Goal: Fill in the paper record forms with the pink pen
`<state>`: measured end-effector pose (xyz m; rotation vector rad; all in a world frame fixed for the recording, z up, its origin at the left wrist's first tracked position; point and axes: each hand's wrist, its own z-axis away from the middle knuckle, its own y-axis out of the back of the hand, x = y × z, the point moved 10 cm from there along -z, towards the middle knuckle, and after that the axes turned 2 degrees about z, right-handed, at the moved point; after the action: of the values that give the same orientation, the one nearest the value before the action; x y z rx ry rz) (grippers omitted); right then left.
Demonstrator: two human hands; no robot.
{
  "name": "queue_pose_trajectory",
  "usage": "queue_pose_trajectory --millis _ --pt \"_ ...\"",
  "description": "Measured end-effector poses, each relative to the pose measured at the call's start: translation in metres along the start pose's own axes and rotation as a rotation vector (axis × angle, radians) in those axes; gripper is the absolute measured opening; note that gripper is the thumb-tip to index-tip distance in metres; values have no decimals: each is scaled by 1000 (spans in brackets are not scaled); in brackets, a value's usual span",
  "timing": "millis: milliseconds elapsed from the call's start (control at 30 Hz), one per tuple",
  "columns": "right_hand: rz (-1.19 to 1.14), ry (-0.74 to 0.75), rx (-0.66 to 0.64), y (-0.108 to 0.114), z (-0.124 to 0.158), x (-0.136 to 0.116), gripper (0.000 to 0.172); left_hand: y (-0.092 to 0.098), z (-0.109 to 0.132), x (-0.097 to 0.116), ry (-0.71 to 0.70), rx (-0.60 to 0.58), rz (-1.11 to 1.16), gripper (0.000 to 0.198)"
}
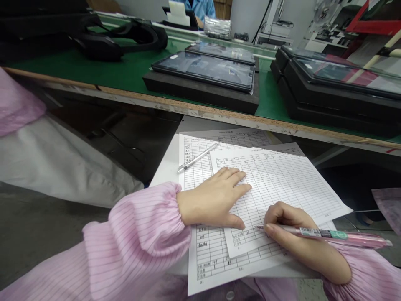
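My right hand (291, 225) grips a pink pen (354, 238), its tip at the lower rows of a printed form (282, 179). Flat on the same form lies my left hand (216, 196), fingers spread, holding nothing. Under that top sheet is a second form (197, 146) with handwriting in its columns. A clear pen (198, 158) rests across the lower sheet, beyond my left hand. Both sheets lie on a white board (169, 161) below the edge of the green bench.
The green bench (125, 79) runs across ahead. On it are framed glass panels (206, 69) on black foam blocks (200, 90), a second panel stack (338, 88) at right, and a black headset (119, 39). Another person in blue (203, 8) sits beyond. A person's grey-clothed leg (62, 156) is at left.
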<state>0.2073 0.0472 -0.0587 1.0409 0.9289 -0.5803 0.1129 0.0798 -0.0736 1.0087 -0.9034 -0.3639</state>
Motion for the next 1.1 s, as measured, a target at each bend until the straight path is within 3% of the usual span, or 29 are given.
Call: queue_pose_trajectory --millis 400,533,733,1100 --pt "3 5 3 -1 -2 1 19 1 1 -1 12 -9 -2 75" --pt "-15 16 41 1 1 0 17 0 -1 -1 19 -3 9 76" --pt "-28 19 171 8 10 1 29 -4 0 -7 78 -34 39 75" --pt "84 71 164 1 8 -3 28 -5 0 -8 93 -42 48 73"
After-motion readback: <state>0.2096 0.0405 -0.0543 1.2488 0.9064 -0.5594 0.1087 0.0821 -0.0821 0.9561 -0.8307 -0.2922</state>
